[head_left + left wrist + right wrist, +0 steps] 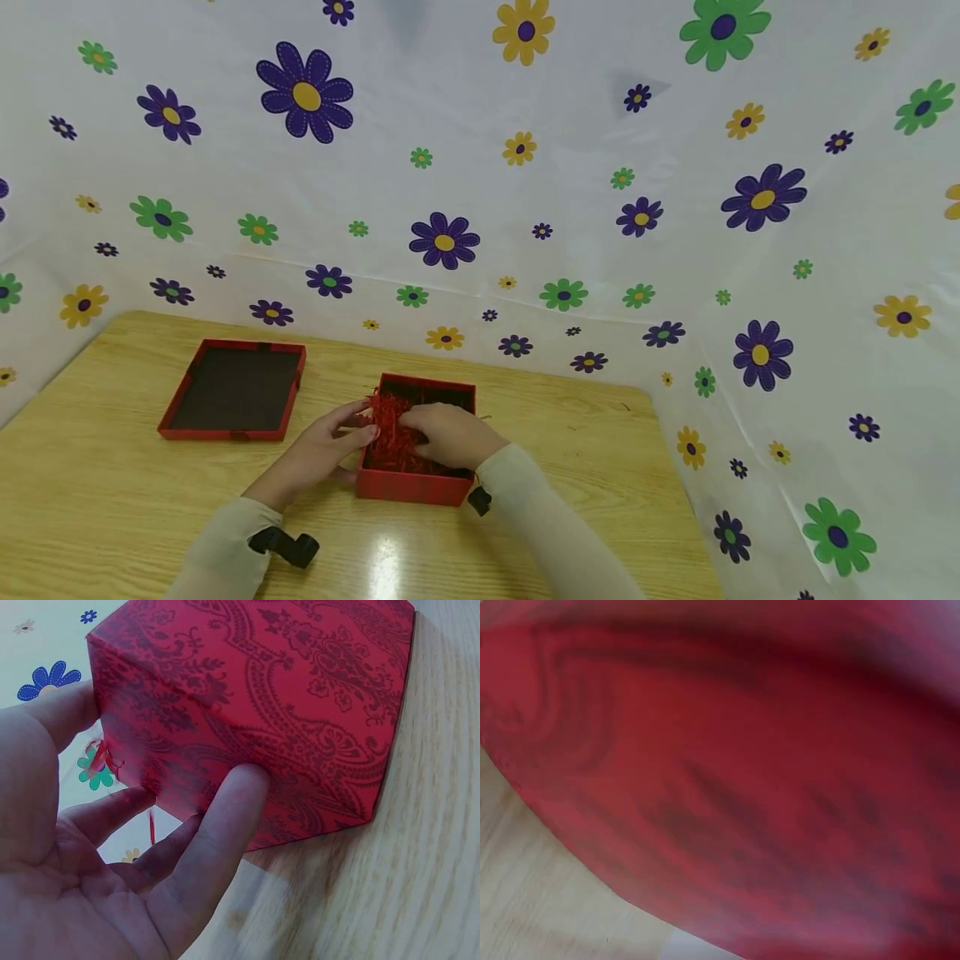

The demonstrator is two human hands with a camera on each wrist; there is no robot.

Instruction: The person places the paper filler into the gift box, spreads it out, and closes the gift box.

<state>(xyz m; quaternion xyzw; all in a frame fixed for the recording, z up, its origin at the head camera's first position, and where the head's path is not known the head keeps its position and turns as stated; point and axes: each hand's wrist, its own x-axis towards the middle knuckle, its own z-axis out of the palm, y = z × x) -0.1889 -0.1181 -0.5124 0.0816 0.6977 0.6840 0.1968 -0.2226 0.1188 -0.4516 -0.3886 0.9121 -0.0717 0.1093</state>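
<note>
A red box (411, 488) without its cover stands on the table, with red shredded paper (392, 429) heaped in its left part. My left hand (324, 450) is at the box's left side, thumb and fingers spread near the rim and the shreds. In the left wrist view, the fingers of that hand (112, 877) lie fairly straight against the patterned wall (300, 712). My right hand (453, 435) reaches over the right rim into the box, among the shreds, its fingertips partly hidden. Only the blurred red box wall (742, 795) fills most of the right wrist view.
A red lid (225, 434) with a dark inside lies upturned to the left on the wooden table (600, 508). A flower-printed cloth (480, 192) hangs behind and on the sides. A few stray shreds lie right of the box.
</note>
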